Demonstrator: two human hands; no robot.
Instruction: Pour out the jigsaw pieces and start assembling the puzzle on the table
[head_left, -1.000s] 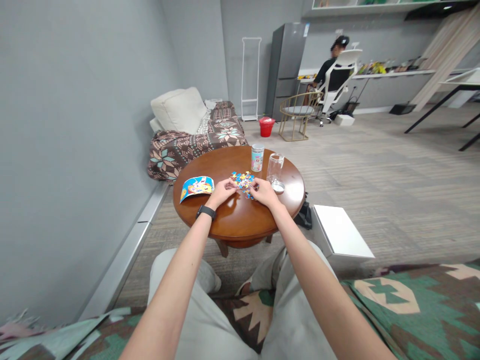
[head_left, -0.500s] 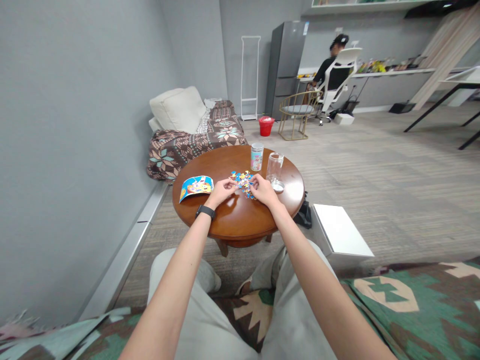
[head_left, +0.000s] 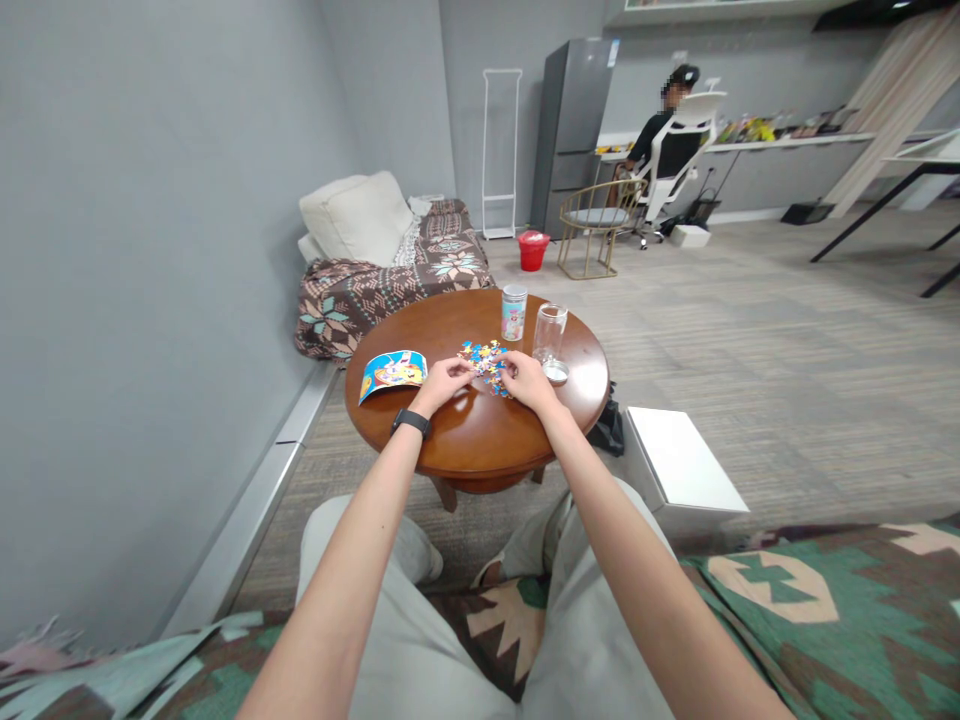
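Observation:
A loose heap of small jigsaw puzzle pieces (head_left: 484,352), mostly blue and yellow, lies on the round brown table (head_left: 480,440). At the heap's left edge, my left hand (head_left: 448,382) has its fingers bent together; anything between the fingertips is too small to make out. My right hand (head_left: 526,380) touches the heap's right side, its index finger and thumb apart over the pieces. To the left lies a curved picture sheet (head_left: 393,372) with a cartoon print on blue. Behind the heap stands a printed can (head_left: 514,313), beside a clear jar (head_left: 550,332) and a round metal lid (head_left: 555,372).
A white box (head_left: 679,455) stands on the floor right of the table, near a black bag (head_left: 609,428). Beyond are a patterned sofa (head_left: 442,255), a red bucket (head_left: 533,254) and a gold-framed chair (head_left: 600,220). A person (head_left: 651,135) sits at the far counter.
My right fingers have shifted slightly among the pieces, with the index finger now reaching further out. My left hand stays nearly in place. The can, jar and picture sheet have not moved.

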